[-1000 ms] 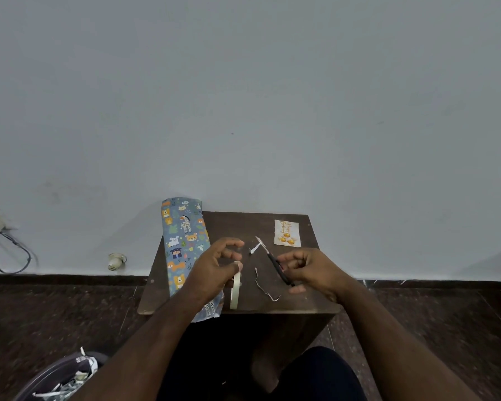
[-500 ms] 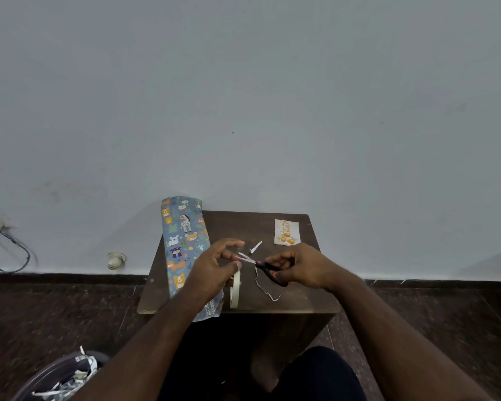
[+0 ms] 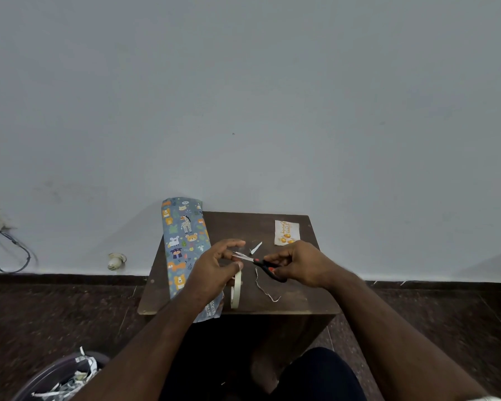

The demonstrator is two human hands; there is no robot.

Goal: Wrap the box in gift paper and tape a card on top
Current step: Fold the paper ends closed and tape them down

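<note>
Meanwhile left hand (image 3: pixel 211 267) pinched tape roll (image 3: pixel 236 289) over worktop (image 3: pixel 298 296); right hand (image 3: pixel 300 263) gripped scissors (image 3: pixel 262 263), blades at tape. Wrapped box (image 3: pixel 184 250) along worktop's left edge; card (image 3: pixel 286 233) far right corner.

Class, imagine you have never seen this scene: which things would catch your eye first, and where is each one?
First, the two hands meeting over the small brown table: the right hand holds black scissors with the blades pointed at tape held by the left hand. Next, the bright animal-print wrapped box along the table's left edge. The small card lies at the far right corner.
</note>
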